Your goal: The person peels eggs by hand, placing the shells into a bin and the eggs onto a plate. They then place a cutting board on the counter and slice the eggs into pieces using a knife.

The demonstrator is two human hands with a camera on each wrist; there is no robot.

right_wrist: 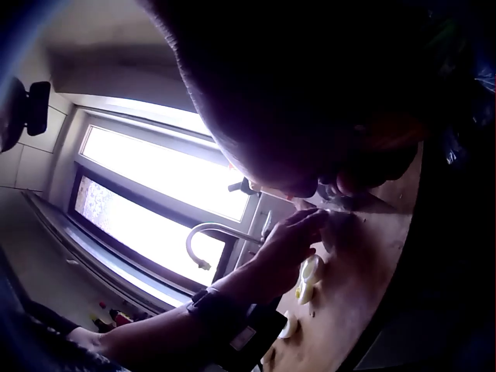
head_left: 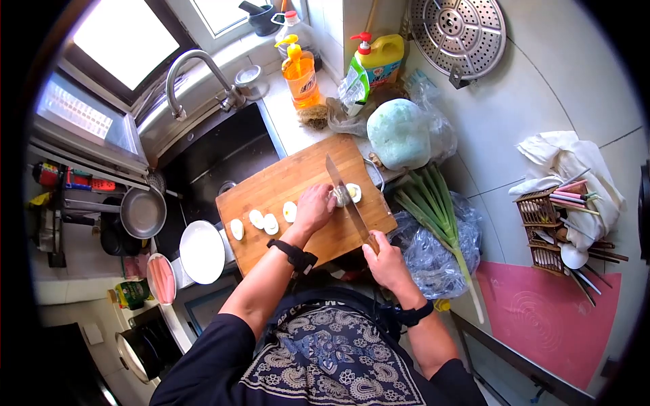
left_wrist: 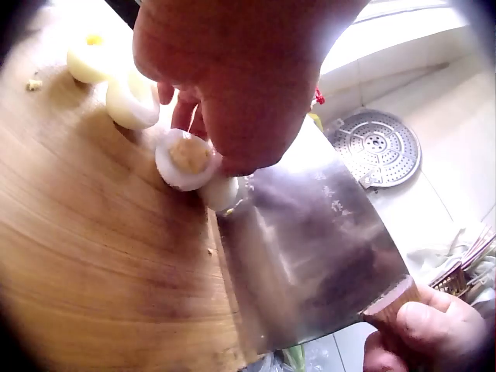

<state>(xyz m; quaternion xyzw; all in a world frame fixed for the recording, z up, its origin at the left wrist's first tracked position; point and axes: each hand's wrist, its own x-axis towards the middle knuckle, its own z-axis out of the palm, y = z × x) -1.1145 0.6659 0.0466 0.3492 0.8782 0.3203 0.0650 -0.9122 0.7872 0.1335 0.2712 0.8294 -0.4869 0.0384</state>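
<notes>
On the wooden cutting board [head_left: 271, 183], my left hand [head_left: 315, 208] holds a piece of egg against a cleaver [head_left: 354, 215]. My right hand [head_left: 388, 262] grips the cleaver's wooden handle. The left wrist view shows an egg piece [left_wrist: 190, 155] with its yolk facing out under the left hand [left_wrist: 232, 85], right by the broad blade [left_wrist: 310, 240]. Several egg halves lie left of that hand, one [head_left: 236, 229] nearest the board's left end. Another cut egg piece [head_left: 353, 193] sits just beyond the blade. Fingers partly cover the held egg.
A sink [head_left: 223, 149] lies behind the board, and a white plate [head_left: 202, 252] and a dish of pink sausages [head_left: 161, 279] stand to the left. A wrapped pale green melon [head_left: 398, 134], green onions [head_left: 433, 206] and plastic bags are at the right. Bottles stand at the back.
</notes>
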